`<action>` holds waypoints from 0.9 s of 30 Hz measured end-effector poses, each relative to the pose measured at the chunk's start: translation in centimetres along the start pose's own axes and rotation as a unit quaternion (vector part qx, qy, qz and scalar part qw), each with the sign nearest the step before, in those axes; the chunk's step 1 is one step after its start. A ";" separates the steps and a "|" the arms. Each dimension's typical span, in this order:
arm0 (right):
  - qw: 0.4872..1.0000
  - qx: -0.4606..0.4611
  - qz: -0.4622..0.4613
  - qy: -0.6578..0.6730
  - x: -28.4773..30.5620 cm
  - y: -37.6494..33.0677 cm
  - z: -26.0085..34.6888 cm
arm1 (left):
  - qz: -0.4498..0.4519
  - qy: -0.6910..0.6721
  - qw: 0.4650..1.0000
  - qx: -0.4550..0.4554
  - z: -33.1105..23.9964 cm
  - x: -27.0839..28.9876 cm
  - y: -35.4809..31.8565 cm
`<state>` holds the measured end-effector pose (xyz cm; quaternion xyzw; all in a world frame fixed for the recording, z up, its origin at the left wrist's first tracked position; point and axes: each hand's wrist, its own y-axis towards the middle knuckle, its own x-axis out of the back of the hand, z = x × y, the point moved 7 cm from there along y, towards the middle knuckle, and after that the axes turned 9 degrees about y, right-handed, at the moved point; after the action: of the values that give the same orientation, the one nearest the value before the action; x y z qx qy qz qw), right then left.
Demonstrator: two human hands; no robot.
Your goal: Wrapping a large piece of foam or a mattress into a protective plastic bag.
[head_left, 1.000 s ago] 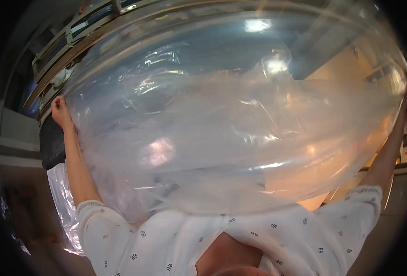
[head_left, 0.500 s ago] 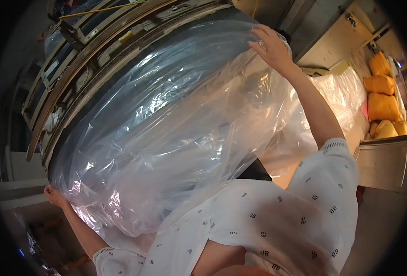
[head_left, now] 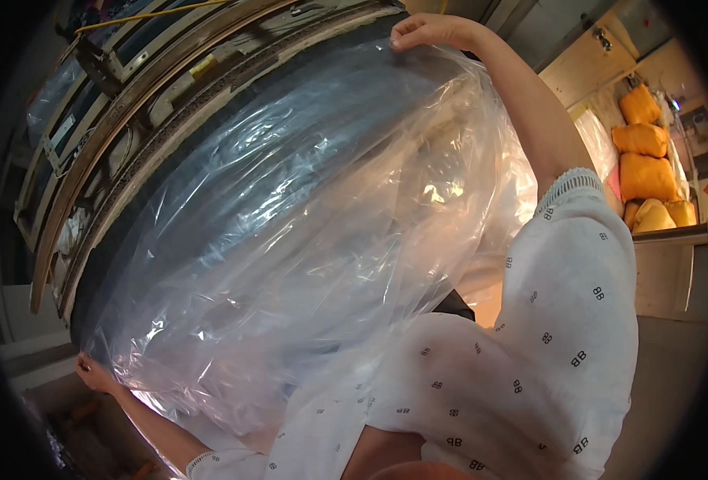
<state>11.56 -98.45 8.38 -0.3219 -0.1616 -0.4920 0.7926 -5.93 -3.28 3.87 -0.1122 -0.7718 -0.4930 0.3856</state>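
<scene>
A wide, clear plastic sheet [head_left: 290,224] spreads over a dark, flat surface [head_left: 104,276] and drapes toward my body in shiny wrinkles. At the far end, my right hand [head_left: 434,32] is closed in a pinch on the sheet's edge, close to the dark surface's far corner. Down at the near left corner, my left hand [head_left: 95,374] has its fingers closed on the sheet's edge. Between the two hands the film hangs loosely, and the dark surface shows through it.
Beyond the dark surface runs a machine frame with long rails [head_left: 134,132] and a yellow rod [head_left: 142,16]. Several orange bundles [head_left: 646,176] are stacked on a shelf at the right, near a wooden cabinet [head_left: 590,64]. More clear plastic [head_left: 518,180] lies behind my right arm.
My right hand has gone from spread fingers to a pinch on the sheet and moved left and farther away. The left hand stays closed at its corner. The view has shifted slightly.
</scene>
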 end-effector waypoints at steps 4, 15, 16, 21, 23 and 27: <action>0.953 0.050 -0.108 0.280 2.0 -1.0 0.4 | -0.013 -0.008 0.999 0.029 0.3 1.3 0.3; 0.951 0.133 -0.276 0.027 -0.8 1.1 -2.6 | 0.355 -0.496 0.778 0.150 3.7 9.4 -1.0; 0.951 0.143 -0.271 0.034 -0.9 1.8 -2.1 | 0.346 -0.489 0.786 0.151 6.2 12.0 -0.8; 0.955 0.142 -0.261 0.019 -1.7 1.1 0.1 | 0.429 -0.437 0.774 0.158 11.1 16.2 -3.6; 0.961 0.171 -0.208 0.056 -1.6 3.1 0.0 | 0.424 -0.429 0.784 0.149 12.3 16.2 -5.1; 0.968 0.209 -0.131 0.040 0.8 3.3 0.5 | 0.304 -0.396 0.830 0.249 7.8 12.8 -4.9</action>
<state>14.92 -97.67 8.03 -0.1055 -0.2700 -0.5595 0.7765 -21.11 -1.74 7.89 -0.4266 -0.8820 -0.0554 0.1924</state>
